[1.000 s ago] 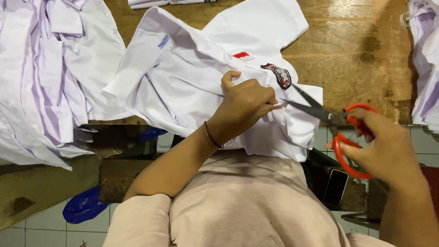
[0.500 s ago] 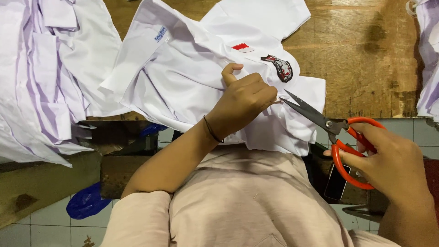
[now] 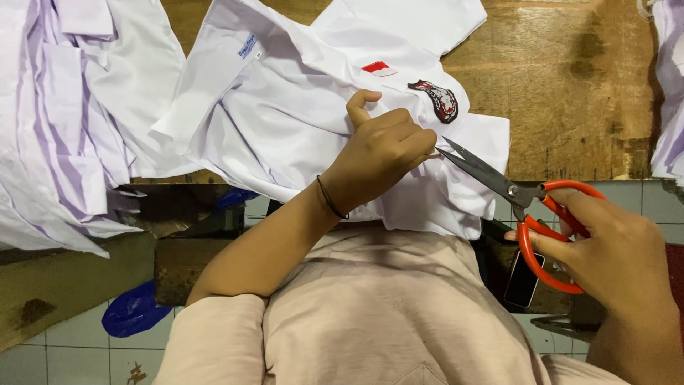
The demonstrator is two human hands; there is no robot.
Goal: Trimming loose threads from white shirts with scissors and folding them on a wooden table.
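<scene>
Worn wooden tabletop [image 3: 570,107], tiled floor below. White school shirt [image 3: 285,121] lies spread at table's near edge, red-and-white flag patch [image 3: 379,68] and dark crest badge [image 3: 436,100] facing up. Left hand [image 3: 381,153] pinches shirt fabric, fingers curled tight together. Right hand [image 3: 613,253] grips orange-handled scissors [image 3: 527,203], blades slightly apart, tips just beside left fingers. More white shirts [image 3: 64,121] piled at left.

I work in a garment workshop. A worn wooden worktop [image 3: 570,93] carries a white shirt [image 3: 285,114] with sewn badges. Stacks of identical white shirts [image 3: 64,121] lie at both sides. Orange-handled scissors [image 3: 531,214] serve as the cutting tool here.
</scene>
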